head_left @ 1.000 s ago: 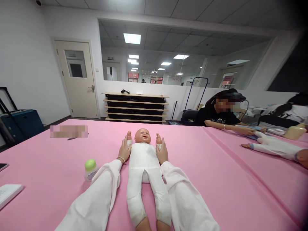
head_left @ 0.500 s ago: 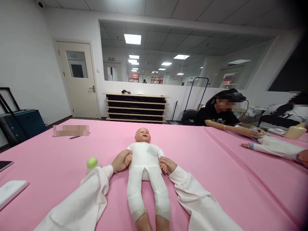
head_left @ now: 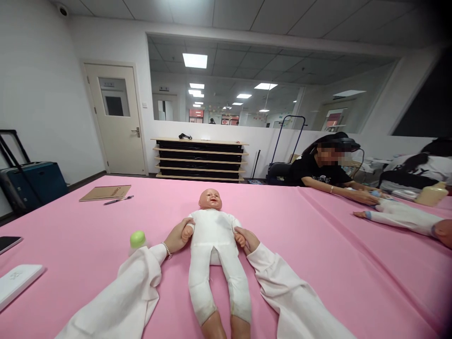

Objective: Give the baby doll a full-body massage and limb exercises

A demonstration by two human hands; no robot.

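A baby doll [head_left: 214, 235] with a white cloth body lies on its back on the pink-covered table, its head away from me. My left hand [head_left: 177, 236] is closed round the doll's arm on the left, and the doll's small hand shows in front of my fingers. On the other side, my right hand [head_left: 249, 239] holds the doll's other arm near the wrist. Both of my thumbs are partly hidden. Close to my left sleeve stands a bottle with a green cap [head_left: 137, 238], its lower part hidden behind the sleeve.
A brown notebook [head_left: 106, 192] and a pen [head_left: 119, 200] lie at the back left. Along the left edge are a white device [head_left: 21, 282] and a dark phone [head_left: 9, 243]. Across the table, a co-worker [head_left: 323, 165] handles another doll [head_left: 406, 216]; a yellowish bottle [head_left: 431, 194] stands beyond.
The view has shifted slightly, so everything sits a little lower. Both hands keep their hold on the doll's arms; the doll's arms look raised slightly.
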